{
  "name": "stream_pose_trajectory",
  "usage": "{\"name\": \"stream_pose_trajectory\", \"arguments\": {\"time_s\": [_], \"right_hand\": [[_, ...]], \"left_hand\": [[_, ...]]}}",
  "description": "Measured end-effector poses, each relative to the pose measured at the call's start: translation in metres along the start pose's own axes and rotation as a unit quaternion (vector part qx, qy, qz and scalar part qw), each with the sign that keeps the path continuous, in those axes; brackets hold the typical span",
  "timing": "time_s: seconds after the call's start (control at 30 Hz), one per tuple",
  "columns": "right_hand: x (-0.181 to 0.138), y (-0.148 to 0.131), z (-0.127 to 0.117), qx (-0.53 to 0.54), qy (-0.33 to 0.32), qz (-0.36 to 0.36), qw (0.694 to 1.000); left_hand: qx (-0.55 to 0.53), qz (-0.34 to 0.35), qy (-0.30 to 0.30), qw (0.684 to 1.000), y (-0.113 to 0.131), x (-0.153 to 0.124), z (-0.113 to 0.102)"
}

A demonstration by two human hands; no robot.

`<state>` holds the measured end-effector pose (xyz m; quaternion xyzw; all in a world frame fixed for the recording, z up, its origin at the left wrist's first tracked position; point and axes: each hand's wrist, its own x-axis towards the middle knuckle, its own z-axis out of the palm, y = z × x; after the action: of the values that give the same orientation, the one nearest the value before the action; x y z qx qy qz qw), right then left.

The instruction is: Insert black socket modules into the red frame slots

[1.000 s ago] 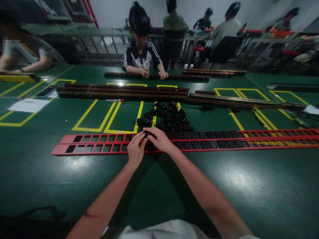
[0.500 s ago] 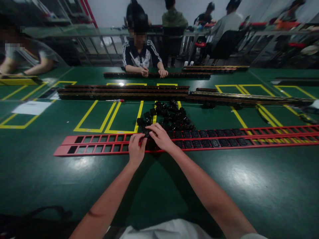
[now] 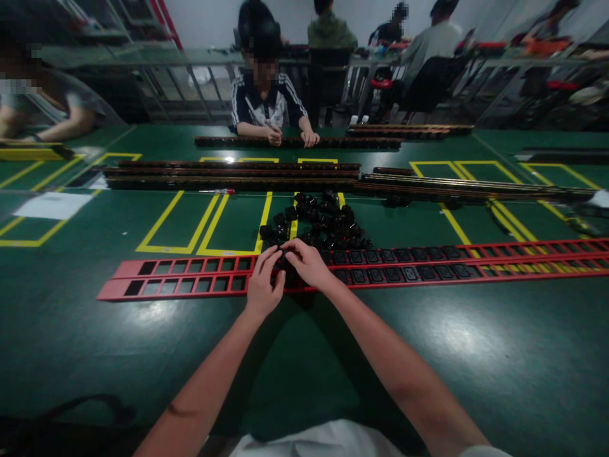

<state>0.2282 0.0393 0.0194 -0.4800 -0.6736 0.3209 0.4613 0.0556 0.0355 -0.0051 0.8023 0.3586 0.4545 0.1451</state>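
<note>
Two long red frames (image 3: 114, 291) with rows of square openings lie side by side across the green table. Several black power sockets (image 3: 372, 256) fill openings to the right of my hands. My left hand (image 3: 265, 279) and my right hand (image 3: 308, 265) meet over the frames, both closed on one small black socket (image 3: 282, 255), mostly hidden by my fingers. The left thumb stands apart from its bent fingers. Just beyond my hands is a loose pile of black sockets (image 3: 328, 222). Openings left of my hands show bare table or dark patches.
Dark long rails (image 3: 238, 174) lie beyond the pile, with a red-handled screwdriver (image 3: 223, 191) in front. Yellow tape (image 3: 164, 249) marks the table. A paper sheet (image 3: 52, 204) lies left. A co-worker (image 3: 266, 108) sits opposite, hands on another rail (image 3: 352, 143).
My left fingers have moved up and right over the socket, which is now more covered. My right hand stays almost in place. The view has shifted slightly.
</note>
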Motion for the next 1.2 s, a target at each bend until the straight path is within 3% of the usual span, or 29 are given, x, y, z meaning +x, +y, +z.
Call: {"name": "stream_pose_trajectory", "arguments": {"time_s": [0.3, 0.47, 0.6, 0.73, 0.9, 1.2], "right_hand": [[0.003, 0.004, 0.001, -0.044, 0.024, -0.083, 0.995], [0.0, 0.002, 0.001, -0.05, 0.012, -0.062, 0.997], [0.0, -0.001, 0.002, -0.066, 0.0, -0.053, 0.996], [0.001, -0.003, 0.003, -0.069, 0.034, -0.032, 0.997], [0.001, 0.0, 0.002, -0.058, 0.076, -0.005, 0.995], [0.001, -0.001, 0.001, -0.041, 0.113, 0.005, 0.993]], "left_hand": [[0.046, 0.0, 0.007, 0.999, -0.007, -0.003, 0.004], [0.072, -0.035, -0.044, 0.996, -0.005, -0.002, 0.006], [0.081, -0.035, -0.049, 0.995, -0.006, -0.002, 0.007], [0.072, -0.024, -0.059, 0.995, -0.006, -0.001, 0.005], [0.015, 0.005, -0.115, 0.993, -0.013, 0.004, -0.001], [-0.016, -0.01, -0.17, 0.985, -0.016, 0.008, -0.002]]}}
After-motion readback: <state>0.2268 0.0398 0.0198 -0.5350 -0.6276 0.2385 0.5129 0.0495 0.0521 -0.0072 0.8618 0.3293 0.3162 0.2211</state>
